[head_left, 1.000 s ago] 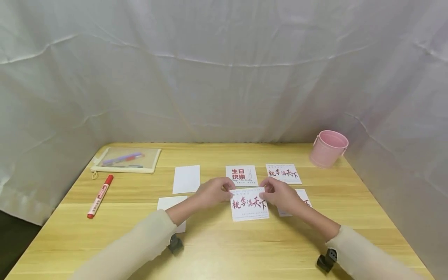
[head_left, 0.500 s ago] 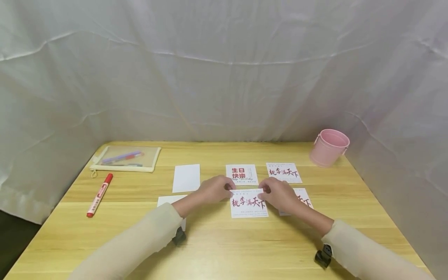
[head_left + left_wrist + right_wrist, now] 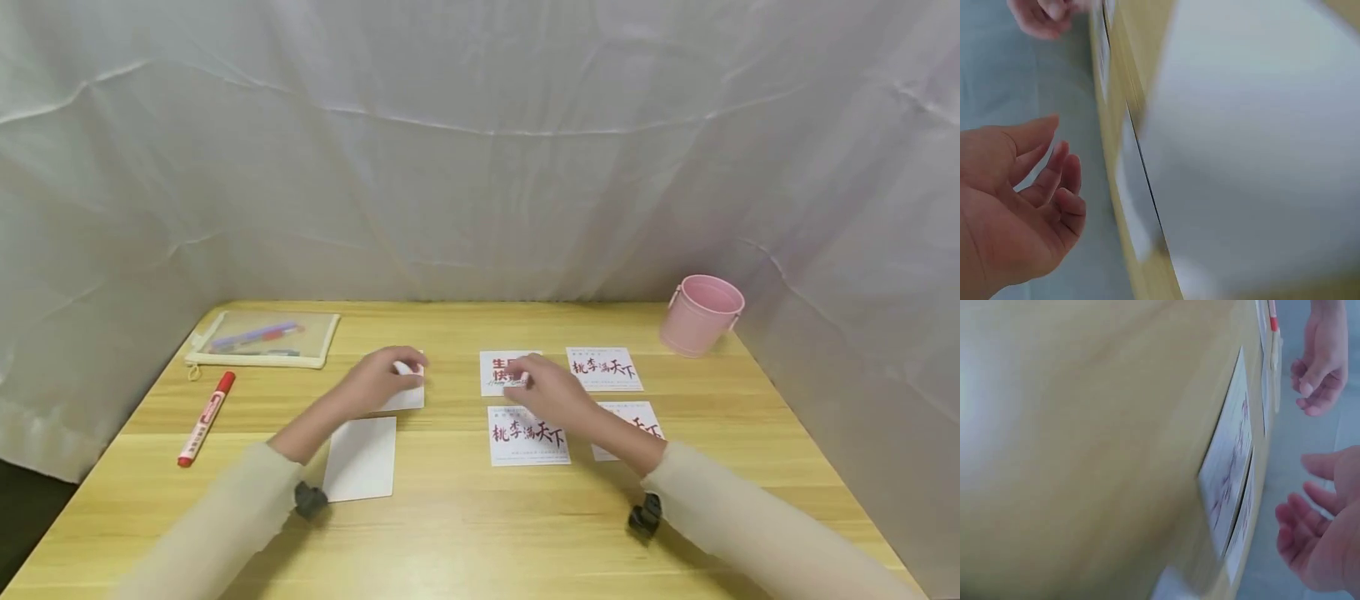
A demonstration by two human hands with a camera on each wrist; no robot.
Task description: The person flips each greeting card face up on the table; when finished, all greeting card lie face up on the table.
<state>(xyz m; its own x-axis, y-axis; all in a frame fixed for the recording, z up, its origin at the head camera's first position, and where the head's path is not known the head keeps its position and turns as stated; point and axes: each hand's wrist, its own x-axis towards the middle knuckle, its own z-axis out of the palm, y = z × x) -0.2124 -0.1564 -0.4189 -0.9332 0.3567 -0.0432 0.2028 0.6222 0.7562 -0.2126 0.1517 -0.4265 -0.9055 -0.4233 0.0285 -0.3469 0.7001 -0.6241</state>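
My left hand (image 3: 367, 385) hovers over the back blank white card (image 3: 405, 401), fingers loosely bent with nothing between them. A second blank card (image 3: 362, 460) lies in front of it, large in the left wrist view. My right hand (image 3: 558, 398) hangs over the white card with red birthday lettering (image 3: 498, 365), covering its right part; its fingers are loosely bent and hold nothing. Just in front lies a card with dark red calligraphy (image 3: 527, 454), flat on the table. Two more calligraphy cards lie to the right: one at the back (image 3: 603, 382), the other (image 3: 641, 412) partly behind my right forearm.
On the left are a clear zip pouch (image 3: 318, 337) with pens inside and a red marker (image 3: 205, 419). A pink bucket (image 3: 697, 325) stands at the back right corner of the wooden table (image 3: 480, 542). Grey cloth (image 3: 480, 208) hangs around the back and sides.
Both hands have let go of the calligraphy card, now flat in front of the birthday card. The left hand has moved left, over the blank cards; the right hand has shifted slightly back and left.
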